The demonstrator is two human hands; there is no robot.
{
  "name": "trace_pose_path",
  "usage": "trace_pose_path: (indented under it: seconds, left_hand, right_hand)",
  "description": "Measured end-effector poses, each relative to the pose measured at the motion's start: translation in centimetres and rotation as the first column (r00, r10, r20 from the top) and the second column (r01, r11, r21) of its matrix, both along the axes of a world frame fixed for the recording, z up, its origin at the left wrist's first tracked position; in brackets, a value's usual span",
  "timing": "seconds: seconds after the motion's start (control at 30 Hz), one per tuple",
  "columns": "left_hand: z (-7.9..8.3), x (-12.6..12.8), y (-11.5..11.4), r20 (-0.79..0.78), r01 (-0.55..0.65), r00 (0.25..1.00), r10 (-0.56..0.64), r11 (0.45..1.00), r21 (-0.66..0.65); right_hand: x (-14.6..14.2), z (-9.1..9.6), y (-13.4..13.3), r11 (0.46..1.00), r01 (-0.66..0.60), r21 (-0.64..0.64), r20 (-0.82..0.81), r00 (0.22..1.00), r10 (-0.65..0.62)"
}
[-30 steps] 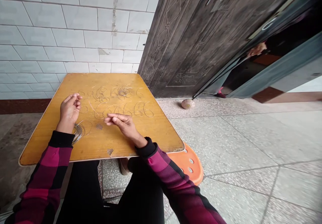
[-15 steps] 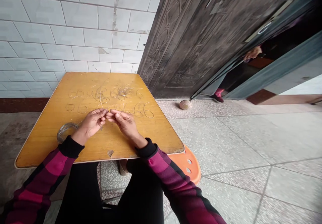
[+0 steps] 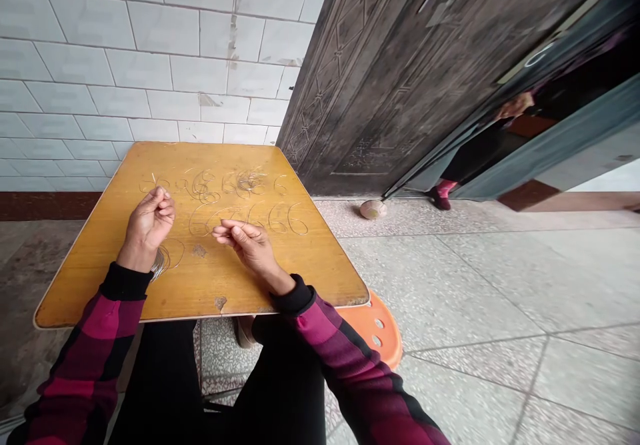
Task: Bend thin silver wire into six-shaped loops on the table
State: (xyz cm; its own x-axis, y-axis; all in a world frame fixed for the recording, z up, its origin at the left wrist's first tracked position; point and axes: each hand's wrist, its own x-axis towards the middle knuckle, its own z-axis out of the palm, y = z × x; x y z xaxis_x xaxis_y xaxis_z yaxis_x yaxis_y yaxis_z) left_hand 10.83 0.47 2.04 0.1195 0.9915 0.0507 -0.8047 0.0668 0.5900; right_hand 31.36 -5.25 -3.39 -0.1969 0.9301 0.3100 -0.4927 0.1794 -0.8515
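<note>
Raised over the left part of the yellow wooden table [image 3: 295, 272], my left hand [image 3: 147, 222] is closed in a pinch, with a short, thin piece of wire [image 3: 154, 178] poking up from its fingertips. A coil of silvery wire [image 3: 160, 263] lies under and beside that wrist, partly hidden by it. My right hand [image 3: 247, 242] is also pinched, near the table's middle; whatever its fingertips hold is too fine to make out. Beyond both hands lie several wires bent into shapes like a 6 [image 3: 297, 220], in two rows. A tangled heap of wire [image 3: 249, 182] is among them.
A white tiled wall [image 3: 150, 72] and a dark carved door [image 3: 370, 85] stand behind the table. An orange stool [image 3: 383, 325] sits at its right corner. A roundish object [image 3: 373, 209] rests by the door. In the doorway another person's hand [image 3: 517, 106] and foot [image 3: 443, 193] show.
My left hand has moved away from my right, up and to the left, with the thin wire piece at its fingertips. My right hand has stayed nearly in place, still pinched.
</note>
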Motion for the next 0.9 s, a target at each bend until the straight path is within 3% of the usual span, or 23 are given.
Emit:
trace_pose_path:
  seconds: [0.2,0.37,0.43,0.57,0.63,0.77,0.9]
  left_hand:
    - [1.0,-1.8,0.4,0.045,-0.1,0.994,0.1,0.995,0.003]
    - [0.9,-2.6,0.5,0.036,-0.18,0.983,0.179,0.983,0.044]
    - [0.3,-1.5,0.0,-0.043,-0.163,0.985,0.166,0.984,0.072]
    - [-1.2,2.4,-1.9,-0.267,0.072,0.962,-0.058,0.997,0.041]
    - [-1.7,4.0,-2.8,-0.356,0.129,0.929,-0.1,0.99,0.057]
    - [-2.3,5.1,-3.3,-0.386,0.103,0.92,-0.072,0.993,0.06]
    - [-2.6,4.9,-3.0,-0.391,0.036,0.92,0.001,0.995,0.088]
  right_hand:
    - [0.0,-0.1,0.0,1.0,-0.028,0.004,-0.027,0.999,0.028]
    - [0.1,0.5,0.2,0.996,0.045,-0.076,-0.102,0.993,-0.053]
    - [0.2,0.7,0.3,0.991,0.07,-0.118,-0.136,0.987,-0.086]
    - [0.2,0.9,0.6,0.989,0.042,-0.142,-0.203,0.977,-0.071]
    - [0.2,0.9,0.6,0.989,0.004,-0.15,-0.207,0.978,-0.036]
    - [0.0,0.6,0.7,0.982,-0.041,-0.183,-0.172,0.985,0.009]
    - [-0.1,0.5,0.9,0.976,0.048,-0.213,-0.158,0.984,-0.083]
